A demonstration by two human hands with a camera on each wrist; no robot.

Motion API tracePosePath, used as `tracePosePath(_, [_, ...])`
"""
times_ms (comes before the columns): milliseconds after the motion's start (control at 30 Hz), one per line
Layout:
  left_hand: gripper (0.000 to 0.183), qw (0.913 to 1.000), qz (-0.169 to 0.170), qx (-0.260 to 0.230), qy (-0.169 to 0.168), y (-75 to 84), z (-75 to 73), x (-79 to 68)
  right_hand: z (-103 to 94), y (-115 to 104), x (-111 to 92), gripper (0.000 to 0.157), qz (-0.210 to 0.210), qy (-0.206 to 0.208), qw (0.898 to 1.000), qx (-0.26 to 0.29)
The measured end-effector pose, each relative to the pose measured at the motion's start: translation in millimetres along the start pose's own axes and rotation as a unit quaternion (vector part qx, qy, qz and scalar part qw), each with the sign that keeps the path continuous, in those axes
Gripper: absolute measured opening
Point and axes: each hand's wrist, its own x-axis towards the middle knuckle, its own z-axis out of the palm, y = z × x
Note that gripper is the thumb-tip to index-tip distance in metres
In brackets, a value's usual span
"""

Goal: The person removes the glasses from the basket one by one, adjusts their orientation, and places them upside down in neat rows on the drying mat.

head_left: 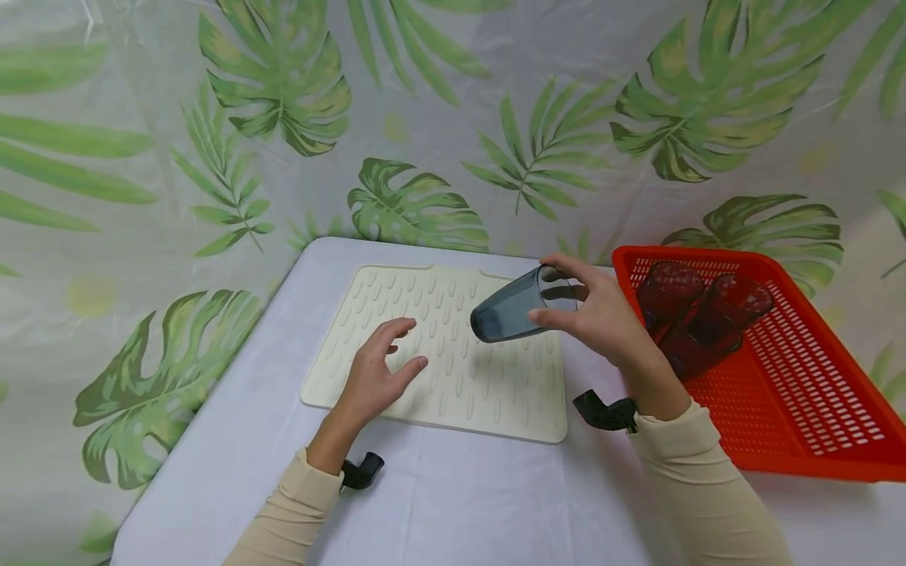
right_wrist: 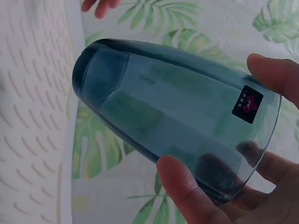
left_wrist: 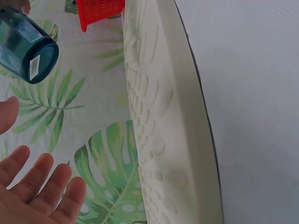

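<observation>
A blue-tinted drinking glass (head_left: 506, 308) is tilted in the air above the cream drying mat (head_left: 453, 409), its base toward the left. My right hand (head_left: 598, 310) grips it near the rim, thumb on one side and fingers on the other. In the right wrist view a dark label sits on the glass (right_wrist: 154, 112) close to the rim. A white sticker shows on its base in the left wrist view. My left hand (head_left: 375, 373) hovers over the left part of the mat, fingers spread and relaxed, apart from the glass.
On the right stands a red perforated plastic basket (head_left: 778, 464) with several glasses (head_left: 708, 314) lying in its far left part. A white cloth (head_left: 453, 503) covers the table. Behind it hangs a leaf-print curtain (head_left: 439, 118).
</observation>
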Motion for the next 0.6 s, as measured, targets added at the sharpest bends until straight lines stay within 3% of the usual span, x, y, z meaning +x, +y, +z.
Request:
tracePosePath(300, [0.056, 1.0, 0.003, -0.004, -0.006, 1.0, 2.0, 0.6, 22.9, 3.2, 2.3, 0.069, 0.004, -0.009, 1.0, 0.015])
tracePosePath(600, [0.063, 0.9996, -0.007, -0.021, -0.017, 5.1, 4.4, -0.4, 40.7, -1.6, 0.9, 0.065, -0.017, -0.04, 0.997, 0.066])
